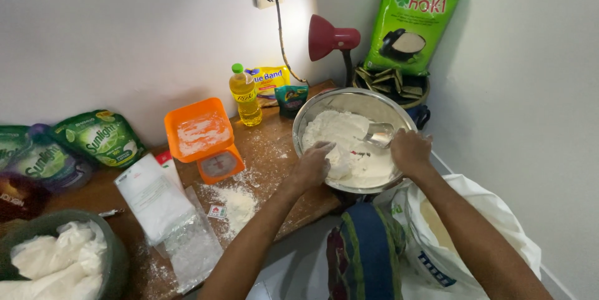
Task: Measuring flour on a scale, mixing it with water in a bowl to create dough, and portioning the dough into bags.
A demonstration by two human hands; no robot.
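A large steel bowl (312,113) stands on the wooden table, holding a mass of white dough (340,131). My left hand (312,164) presses its fingers into the dough at the bowl's near left side. My right hand (409,149) grips a small metal scoop (379,134) whose open end rests on the dough at the right side of the bowl. Both forearms reach in from the bottom of the view.
An orange kitchen scale (203,139) with flour in its tray, a yellow oil bottle (244,95), plastic bags (163,209) and spilled flour lie left of the bowl. A red lamp (331,38) and a green sack (419,13) stand behind. An open white sack (465,231) sits below right.
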